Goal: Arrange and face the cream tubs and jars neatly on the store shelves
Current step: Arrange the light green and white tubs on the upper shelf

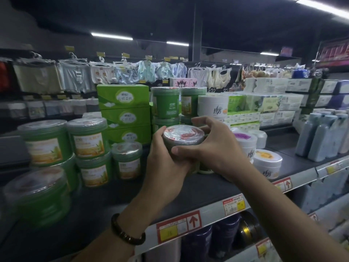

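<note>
Seen from the head camera, the left hand (166,159) and the right hand (215,148) both curl their fingers around a round green plastic tub (182,134) with a clear film-wrapped lid, over the dark store shelf (198,190), between stacked green tubs (88,142) on its left and white round jars (267,163) on its right.

You are working in dim store light: the ceiling is nearly black, and the only light comes from ceiling tubes (111,36) overhead and far back. They throw white glare off the clear lid of the green tub (182,133). The stacked tubs (35,193) at far left smear into blur, and the shelf edge (207,211) bows with wide-angle distortion.
</note>
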The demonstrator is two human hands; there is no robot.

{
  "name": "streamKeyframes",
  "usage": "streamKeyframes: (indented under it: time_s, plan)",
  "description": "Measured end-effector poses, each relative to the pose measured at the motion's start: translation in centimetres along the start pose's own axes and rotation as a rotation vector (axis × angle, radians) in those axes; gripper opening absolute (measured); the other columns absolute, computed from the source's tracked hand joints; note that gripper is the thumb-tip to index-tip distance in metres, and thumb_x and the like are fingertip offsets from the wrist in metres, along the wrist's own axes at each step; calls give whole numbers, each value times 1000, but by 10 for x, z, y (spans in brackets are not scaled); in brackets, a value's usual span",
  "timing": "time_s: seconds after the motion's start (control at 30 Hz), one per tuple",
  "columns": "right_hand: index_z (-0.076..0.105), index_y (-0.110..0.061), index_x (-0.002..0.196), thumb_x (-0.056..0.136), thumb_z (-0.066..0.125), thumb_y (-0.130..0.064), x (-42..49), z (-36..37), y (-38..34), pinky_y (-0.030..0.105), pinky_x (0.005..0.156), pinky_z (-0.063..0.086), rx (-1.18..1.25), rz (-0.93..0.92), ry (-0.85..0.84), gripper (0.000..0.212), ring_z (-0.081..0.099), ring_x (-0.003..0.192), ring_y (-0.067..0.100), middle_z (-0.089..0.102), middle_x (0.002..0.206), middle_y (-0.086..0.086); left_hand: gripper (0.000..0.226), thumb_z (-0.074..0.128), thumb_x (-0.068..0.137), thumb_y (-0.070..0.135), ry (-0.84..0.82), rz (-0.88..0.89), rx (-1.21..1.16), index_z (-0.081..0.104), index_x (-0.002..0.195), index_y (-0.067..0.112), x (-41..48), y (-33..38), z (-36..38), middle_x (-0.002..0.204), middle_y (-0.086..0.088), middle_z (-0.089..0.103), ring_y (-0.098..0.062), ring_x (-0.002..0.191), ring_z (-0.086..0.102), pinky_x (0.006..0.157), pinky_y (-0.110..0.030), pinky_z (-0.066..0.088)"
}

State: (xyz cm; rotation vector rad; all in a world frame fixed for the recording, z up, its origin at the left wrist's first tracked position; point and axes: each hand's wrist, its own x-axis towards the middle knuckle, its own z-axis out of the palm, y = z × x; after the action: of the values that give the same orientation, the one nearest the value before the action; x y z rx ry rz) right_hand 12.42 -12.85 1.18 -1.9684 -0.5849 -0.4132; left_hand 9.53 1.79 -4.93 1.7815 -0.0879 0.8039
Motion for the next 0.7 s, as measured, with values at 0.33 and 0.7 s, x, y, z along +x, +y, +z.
streamKeyframes:
  time_s: [0.33, 0.7]
  plan:
    - [63, -27, 134, 46, 94, -64, 16, 36, -29, 32, 88, 62, 12, -103, 43, 101, 71, 101, 6, 73, 110, -10, 104, 89, 74, 31, 45, 25, -17, 28, 158, 25, 6, 12, -40, 142, 3, 57, -8, 122, 62, 89, -19, 58]
    - [67, -26, 122, 56, 98, -53, 37, 72, -48, 38, 88, 63, 57, -93, 49, 78, 72, 97, 10, 73, 106, -8, 125, 88, 54, 61, 154, 23, 112, 25, 159, 37, 19, 1, -78, 133, 15, 65, -3, 116, 67, 97, -40, 59]
